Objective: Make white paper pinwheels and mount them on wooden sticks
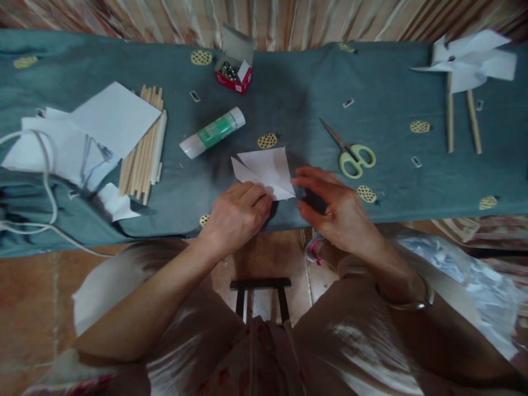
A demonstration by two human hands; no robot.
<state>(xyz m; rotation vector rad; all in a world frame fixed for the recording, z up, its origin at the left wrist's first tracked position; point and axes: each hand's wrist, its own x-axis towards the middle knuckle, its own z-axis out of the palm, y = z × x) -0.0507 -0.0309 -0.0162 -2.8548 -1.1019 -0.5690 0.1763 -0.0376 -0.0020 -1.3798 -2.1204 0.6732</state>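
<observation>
A small white square of paper [273,168] lies in front of me, with a slit running in from its upper left corner. My left hand [241,214] is closed, its thumb and fingers gripping the paper's lower left part and hiding it. At the paper's right edge, my right hand [334,203] has its thumb and fingers apart, the fingertips close to the lower right corner. Whether they touch it I cannot tell. Green-handled scissors [355,158] rest with blades parted just beyond my right hand. A glue stick [213,132] lies behind the paper.
Wooden sticks [140,148] and a white pen [159,146] lie at left beside white paper sheets [117,118]. A white cable [51,192] crosses the left end. Toward the back stands an open red box [233,80] of small metal pieces. Paper pinwheels [470,60] on sticks lie far right.
</observation>
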